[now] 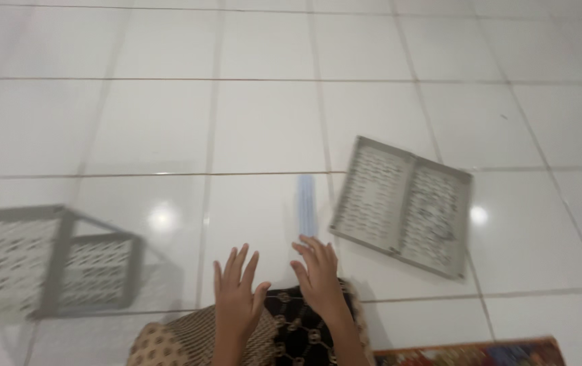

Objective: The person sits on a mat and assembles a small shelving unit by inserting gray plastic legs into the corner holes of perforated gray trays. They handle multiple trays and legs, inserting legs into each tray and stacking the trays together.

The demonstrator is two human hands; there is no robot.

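With both hands' fingers spread and empty, the blue strip (306, 205) at twelve o'clock is being neared by the right hand (318, 274), and could be slid away across the glossy tile floor (264, 122).

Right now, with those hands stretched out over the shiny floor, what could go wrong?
The right hand hovers by the pale blue strip; a quick reach might flick it across the glossy tiles. The grey slotted panel lies flat close by, so fingers could catch its edge or slots. The grey basket sits near the left hand, and a wide sweep might bump it.
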